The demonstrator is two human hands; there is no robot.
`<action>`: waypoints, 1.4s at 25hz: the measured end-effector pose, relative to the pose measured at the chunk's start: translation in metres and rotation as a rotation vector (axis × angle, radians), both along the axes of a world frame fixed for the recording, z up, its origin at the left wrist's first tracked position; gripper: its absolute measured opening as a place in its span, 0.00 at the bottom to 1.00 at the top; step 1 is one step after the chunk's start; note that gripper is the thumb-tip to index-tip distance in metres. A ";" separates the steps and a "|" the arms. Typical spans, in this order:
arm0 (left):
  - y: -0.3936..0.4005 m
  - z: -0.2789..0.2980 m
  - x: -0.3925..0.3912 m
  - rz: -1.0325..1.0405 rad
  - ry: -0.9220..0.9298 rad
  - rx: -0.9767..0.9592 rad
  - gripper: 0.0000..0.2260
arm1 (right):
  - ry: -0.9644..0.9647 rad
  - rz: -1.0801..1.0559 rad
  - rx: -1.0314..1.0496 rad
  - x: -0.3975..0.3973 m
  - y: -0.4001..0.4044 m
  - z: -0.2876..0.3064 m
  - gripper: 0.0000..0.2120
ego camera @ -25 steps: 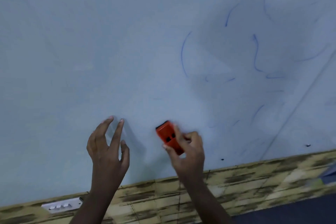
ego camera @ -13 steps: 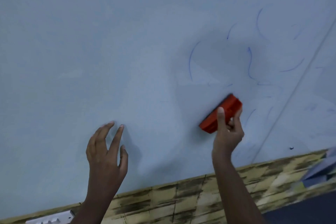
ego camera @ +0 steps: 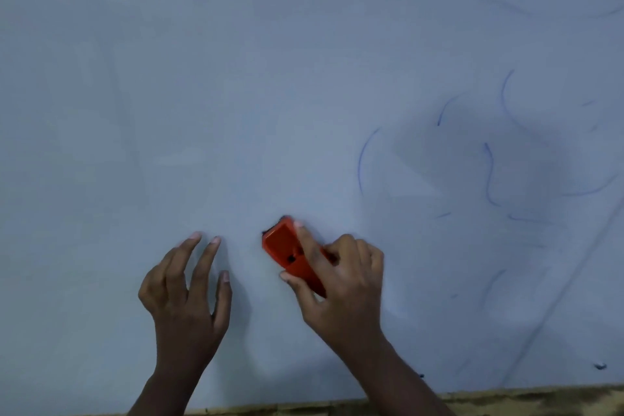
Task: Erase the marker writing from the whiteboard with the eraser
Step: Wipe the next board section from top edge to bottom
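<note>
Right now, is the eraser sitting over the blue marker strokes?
No, the eraser in the right hand sits left of the blue marker strokes, on bare whiteboard.

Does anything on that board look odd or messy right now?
Nothing is damaged. Thin blue marker strokes are left on the whiteboard, right of the red eraser gripped by the right hand.
</note>
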State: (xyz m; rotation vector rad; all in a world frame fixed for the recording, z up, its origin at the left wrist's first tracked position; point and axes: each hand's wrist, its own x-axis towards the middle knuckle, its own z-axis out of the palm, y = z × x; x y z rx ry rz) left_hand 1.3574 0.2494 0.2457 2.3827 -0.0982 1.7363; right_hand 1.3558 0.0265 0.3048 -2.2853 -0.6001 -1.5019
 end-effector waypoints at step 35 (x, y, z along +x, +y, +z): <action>0.001 0.165 0.038 0.020 -0.243 -0.015 0.22 | -0.392 -0.184 0.706 0.048 -0.118 0.118 0.30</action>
